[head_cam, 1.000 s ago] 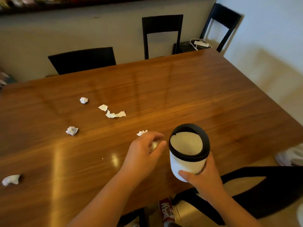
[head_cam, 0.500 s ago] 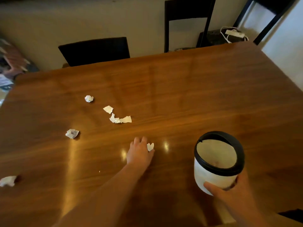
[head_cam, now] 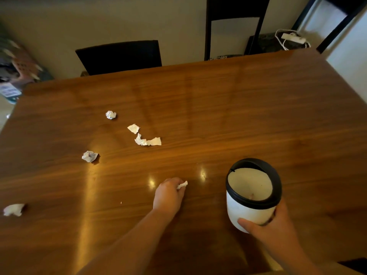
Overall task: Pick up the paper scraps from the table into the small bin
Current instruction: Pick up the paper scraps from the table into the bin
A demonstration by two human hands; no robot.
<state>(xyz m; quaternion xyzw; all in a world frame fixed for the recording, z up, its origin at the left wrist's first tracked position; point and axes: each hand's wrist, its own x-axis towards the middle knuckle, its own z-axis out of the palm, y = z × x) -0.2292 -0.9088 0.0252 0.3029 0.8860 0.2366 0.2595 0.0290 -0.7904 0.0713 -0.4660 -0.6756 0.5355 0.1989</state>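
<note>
**Scrap pinched, bin in hand**

Here my left hand (head_cam: 168, 195) lies low on the wooden table (head_cam: 238, 116), fingers curled together around a small white paper scrap (head_cam: 182, 184) that pokes out to the right of my fingertips. My right hand (head_cam: 272, 229) wraps the near side of the small bin (head_cam: 252, 211), thumb pressed across its white wall; the bin has a black rim and a pale swing lid, and it sits to the right of my left hand, near the table's near edge.

More scraps lie to the left and farther out: a flat torn piece (head_cam: 133, 128), a longer crumpled strip (head_cam: 148, 141) just near of it, a small ball (head_cam: 110, 114) farther off, another ball (head_cam: 90, 156) to the left, and one crumpled scrap (head_cam: 13, 210) at the far left edge. Black chairs (head_cam: 119, 56) stand beyond the far side.
</note>
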